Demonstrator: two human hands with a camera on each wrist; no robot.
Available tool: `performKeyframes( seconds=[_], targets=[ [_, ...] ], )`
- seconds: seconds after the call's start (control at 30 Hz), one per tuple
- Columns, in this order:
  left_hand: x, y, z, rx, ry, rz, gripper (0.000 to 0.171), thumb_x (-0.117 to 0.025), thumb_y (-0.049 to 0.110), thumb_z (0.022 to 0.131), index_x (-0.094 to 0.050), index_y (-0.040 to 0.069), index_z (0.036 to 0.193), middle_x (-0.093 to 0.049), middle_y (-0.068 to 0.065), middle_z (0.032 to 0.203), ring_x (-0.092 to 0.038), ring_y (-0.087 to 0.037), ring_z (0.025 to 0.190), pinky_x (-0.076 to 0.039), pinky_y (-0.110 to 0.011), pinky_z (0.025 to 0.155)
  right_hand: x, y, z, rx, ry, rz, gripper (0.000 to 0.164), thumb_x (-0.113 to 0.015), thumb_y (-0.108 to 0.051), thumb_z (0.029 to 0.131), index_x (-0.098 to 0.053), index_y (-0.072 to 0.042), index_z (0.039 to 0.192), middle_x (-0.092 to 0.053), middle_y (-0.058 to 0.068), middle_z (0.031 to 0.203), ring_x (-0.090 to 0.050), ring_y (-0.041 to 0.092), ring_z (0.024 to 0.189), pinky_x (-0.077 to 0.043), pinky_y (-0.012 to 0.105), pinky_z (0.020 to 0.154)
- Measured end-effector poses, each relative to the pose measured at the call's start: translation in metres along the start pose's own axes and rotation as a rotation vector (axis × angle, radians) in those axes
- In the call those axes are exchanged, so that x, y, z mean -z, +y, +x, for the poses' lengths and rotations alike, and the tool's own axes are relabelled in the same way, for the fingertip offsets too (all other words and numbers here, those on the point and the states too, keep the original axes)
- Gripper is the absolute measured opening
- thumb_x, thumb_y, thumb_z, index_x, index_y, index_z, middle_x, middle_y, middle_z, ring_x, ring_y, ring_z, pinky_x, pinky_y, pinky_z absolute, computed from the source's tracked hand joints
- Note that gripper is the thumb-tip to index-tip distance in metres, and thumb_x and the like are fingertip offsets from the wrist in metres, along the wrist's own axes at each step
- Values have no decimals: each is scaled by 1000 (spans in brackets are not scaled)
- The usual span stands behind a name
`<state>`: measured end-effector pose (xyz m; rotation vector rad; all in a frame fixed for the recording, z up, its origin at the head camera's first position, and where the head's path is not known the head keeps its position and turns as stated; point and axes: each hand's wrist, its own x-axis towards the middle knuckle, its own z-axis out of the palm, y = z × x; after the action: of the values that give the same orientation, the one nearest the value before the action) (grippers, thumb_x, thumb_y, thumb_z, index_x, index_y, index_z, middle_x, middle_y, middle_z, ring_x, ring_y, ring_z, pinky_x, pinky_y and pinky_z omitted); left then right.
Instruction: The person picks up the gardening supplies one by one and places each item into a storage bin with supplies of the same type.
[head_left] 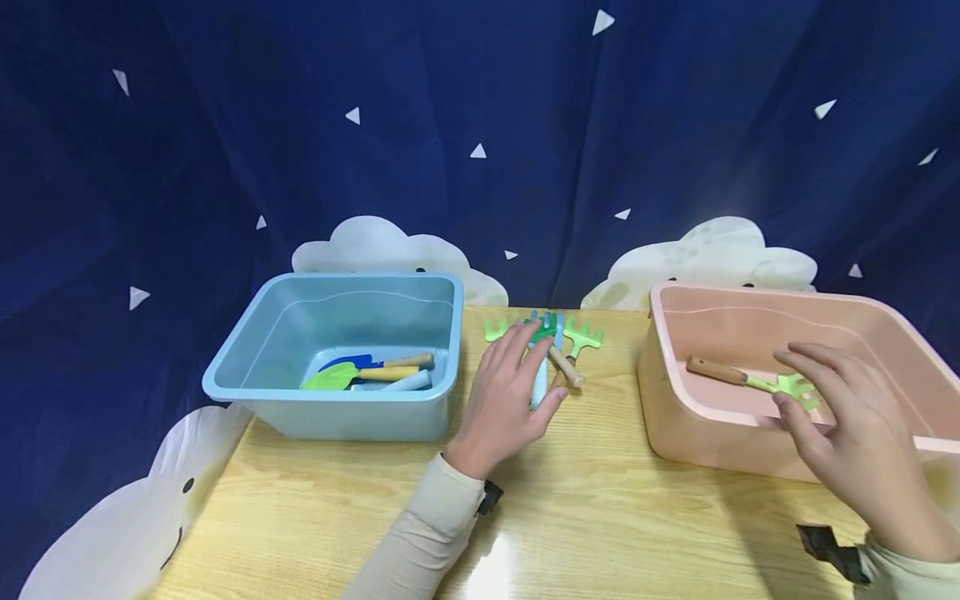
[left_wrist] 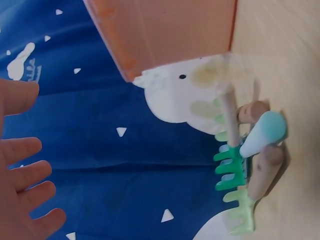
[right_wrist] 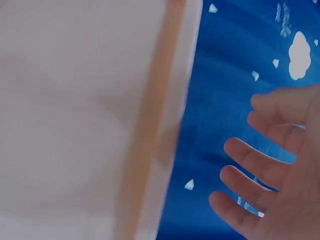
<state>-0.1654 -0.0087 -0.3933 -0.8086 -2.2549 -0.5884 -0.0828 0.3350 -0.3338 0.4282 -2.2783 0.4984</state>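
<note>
My left hand (head_left: 508,400) hovers over a small pile of toy garden rakes, fingers spread and nothing held. In that pile are a light green rake (head_left: 583,335), a dark green rake (left_wrist: 231,167) with a pale wooden handle, and a light blue handle (left_wrist: 265,132); the hand partly hides them in the head view. Over the front rim of the pink bin (head_left: 652,417) is my right hand (head_left: 862,442), its fingers relaxed and without a thing in them. A light green hand rake (head_left: 791,386) with a brown wooden handle lies inside this bin, near the fingertips.
At the left stands a light blue bin (head_left: 352,422). It contains a blue trowel (head_left: 352,362), a lime green shovel (head_left: 333,377) with a yellow handle, and a light blue handle (head_left: 411,381). Behind the wooden table (head_left: 600,517) hangs a dark blue curtain (head_left: 420,183).
</note>
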Motion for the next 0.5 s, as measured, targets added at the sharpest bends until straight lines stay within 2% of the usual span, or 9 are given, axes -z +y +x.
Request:
performKeyframes(
  seconds=[0.13, 0.27, 0.37, 0.43, 0.5],
  targets=[
    [-9, 0, -2, 13, -32, -10, 56, -67, 40, 89, -57, 10, 135, -48, -11, 150, -44, -28, 141, -39, -44, 114, 6, 15, -13, -48, 22, -16, 47, -58, -34, 94, -66, 3, 121, -62, 29, 122, -36, -12, 134, -19, 9, 110],
    [-19, -2, -3, 36, -79, -19, 57, -67, 39, 89, -56, 10, 136, -47, -11, 151, -44, -27, 141, -39, -44, 114, 12, 30, -25, -76, 86, -48, 56, -55, -43, 96, -66, 7, 119, -61, 35, 121, -43, 4, 138, -22, 18, 115],
    [-26, -3, -4, 53, -127, -26, 56, -67, 40, 90, -56, 10, 136, -45, -12, 152, -44, -28, 141, -39, -45, 114, 13, 40, -32, -94, 164, -32, 61, -55, -46, 96, -66, 10, 117, -62, 33, 125, -45, 7, 137, -24, 22, 117],
    [-30, -5, -5, 60, -153, -25, 56, -66, 40, 90, -55, 10, 136, -45, -12, 152, -44, -29, 141, -39, -45, 115, 14, 46, -36, -99, 183, -13, 60, -58, -44, 95, -66, 12, 116, -62, 32, 128, -42, -4, 136, -24, 19, 116],
    [-36, -5, -5, 66, -175, -26, 56, -66, 40, 90, -55, 10, 136, -45, -12, 152, -45, -29, 141, -39, -45, 114, 15, 50, -40, -109, 185, -17, 57, -60, -41, 94, -66, 11, 117, -62, 30, 128, -42, -6, 135, -24, 16, 115]
  ],
)
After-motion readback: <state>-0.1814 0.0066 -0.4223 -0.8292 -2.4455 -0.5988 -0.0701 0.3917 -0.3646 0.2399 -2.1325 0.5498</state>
